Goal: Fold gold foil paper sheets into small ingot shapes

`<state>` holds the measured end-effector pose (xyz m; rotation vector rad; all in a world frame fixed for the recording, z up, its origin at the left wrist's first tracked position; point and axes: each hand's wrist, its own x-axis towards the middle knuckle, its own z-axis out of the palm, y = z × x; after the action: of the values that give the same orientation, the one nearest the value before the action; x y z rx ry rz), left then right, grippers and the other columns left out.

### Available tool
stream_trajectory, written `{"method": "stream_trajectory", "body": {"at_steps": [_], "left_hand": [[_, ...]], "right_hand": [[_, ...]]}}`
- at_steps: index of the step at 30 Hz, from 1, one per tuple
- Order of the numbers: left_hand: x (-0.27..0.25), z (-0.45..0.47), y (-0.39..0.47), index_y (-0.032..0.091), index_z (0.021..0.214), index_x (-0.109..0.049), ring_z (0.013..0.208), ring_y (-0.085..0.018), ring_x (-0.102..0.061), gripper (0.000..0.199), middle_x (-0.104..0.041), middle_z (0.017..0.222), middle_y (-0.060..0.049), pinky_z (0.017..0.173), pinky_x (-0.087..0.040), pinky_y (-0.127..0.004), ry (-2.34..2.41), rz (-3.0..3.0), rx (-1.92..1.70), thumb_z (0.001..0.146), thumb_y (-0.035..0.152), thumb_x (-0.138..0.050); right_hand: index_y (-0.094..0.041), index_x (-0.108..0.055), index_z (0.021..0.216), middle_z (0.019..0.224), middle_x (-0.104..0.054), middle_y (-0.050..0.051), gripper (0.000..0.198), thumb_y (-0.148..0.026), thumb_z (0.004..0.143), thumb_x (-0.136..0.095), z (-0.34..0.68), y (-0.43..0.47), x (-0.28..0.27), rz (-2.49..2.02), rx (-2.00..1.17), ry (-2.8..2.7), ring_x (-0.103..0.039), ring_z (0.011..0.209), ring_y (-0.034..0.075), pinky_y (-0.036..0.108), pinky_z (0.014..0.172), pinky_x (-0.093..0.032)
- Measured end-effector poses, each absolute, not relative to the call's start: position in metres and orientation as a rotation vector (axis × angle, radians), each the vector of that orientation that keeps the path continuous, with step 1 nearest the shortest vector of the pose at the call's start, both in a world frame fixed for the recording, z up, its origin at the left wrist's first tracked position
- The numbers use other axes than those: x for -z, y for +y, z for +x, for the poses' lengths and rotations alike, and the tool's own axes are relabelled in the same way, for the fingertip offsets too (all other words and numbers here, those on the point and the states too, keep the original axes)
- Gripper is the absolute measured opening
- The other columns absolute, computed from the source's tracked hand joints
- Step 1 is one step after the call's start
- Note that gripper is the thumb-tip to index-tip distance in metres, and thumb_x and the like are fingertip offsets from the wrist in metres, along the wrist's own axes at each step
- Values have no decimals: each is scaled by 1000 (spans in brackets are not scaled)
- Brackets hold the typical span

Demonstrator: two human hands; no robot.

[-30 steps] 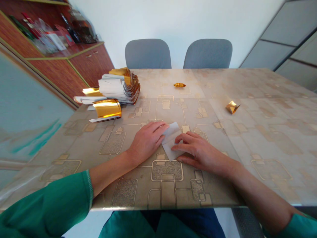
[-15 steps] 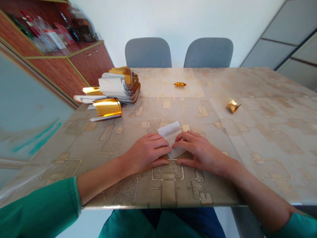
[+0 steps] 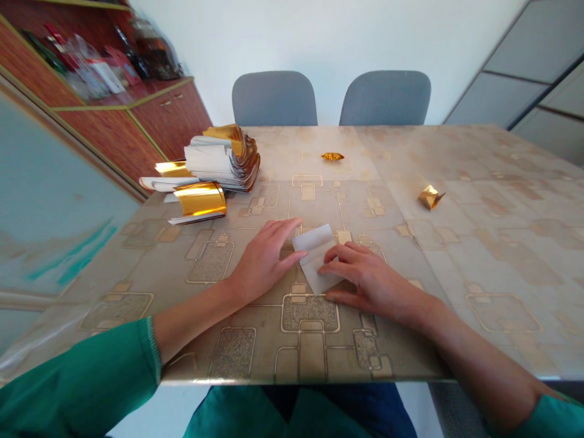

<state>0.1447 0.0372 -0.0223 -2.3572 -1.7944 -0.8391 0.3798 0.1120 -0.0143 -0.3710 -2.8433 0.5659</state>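
Paper (image 3: 314, 244) between hands (image 3: 264, 257) (image 3: 364, 274) shows white, shelved packages (image 3: 110, 76) unreadably blurred.

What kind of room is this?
It looks like a dining room, perhaps in a home: there's a big patterned table, two grey chairs beyond it, and a wooden cabinet with various things on its shelf.

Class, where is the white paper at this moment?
In the head view, the white paper lies mid-picture on the table, between the left hand and the right hand, which partly covers its right side.
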Motion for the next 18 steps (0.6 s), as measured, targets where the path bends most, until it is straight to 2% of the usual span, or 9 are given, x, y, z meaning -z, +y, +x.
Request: {"method": "stream_trajectory", "body": {"at_steps": [5,10,12,15,18], "left_hand": [[26,146,46,18,116,-57,114,-26,-56,30,-63,122,-8,98,-47,-43,-1867,-2382,760,88,21,-68],[30,149,49,18,119,-57,98,-23,-60,34,-66,107,-6,88,-49,-39,-1995,-2435,905,87,21,-69],[32,151,51,19,116,-59,96,-22,-59,33,-65,101,-4,85,-49,-38,-1972,-2478,944,85,19,-71],[34,154,52,20,118,-59,95,-21,-58,37,-63,100,-4,84,-49,-37,-1932,-2513,983,84,15,-70],[34,157,50,20,119,-56,100,-21,-58,36,-62,106,-5,87,-50,-38,-1878,-2557,988,85,11,-65]], "right_hand": [[-21,-66,111,108,-60,8,25,-34,89,-65,380,112,13,-355,-600,-2838,-54,97,22,39,87,-46],[-21,-65,112,105,-60,7,21,-26,92,-61,379,112,13,-343,-721,-2779,-56,97,21,38,86,-49],[-21,-60,122,110,-60,8,29,-20,93,-56,378,113,15,-381,-769,-2717,-57,96,20,37,85,-51],[-20,-48,137,129,-50,13,49,-10,89,-53,375,116,20,-544,-758,-2593,-59,92,17,36,81,-53],[-18,-44,140,139,-43,17,56,-7,86,-52,371,121,22,-703,-691,-2538,-60,85,16,35,76,-55]]}}
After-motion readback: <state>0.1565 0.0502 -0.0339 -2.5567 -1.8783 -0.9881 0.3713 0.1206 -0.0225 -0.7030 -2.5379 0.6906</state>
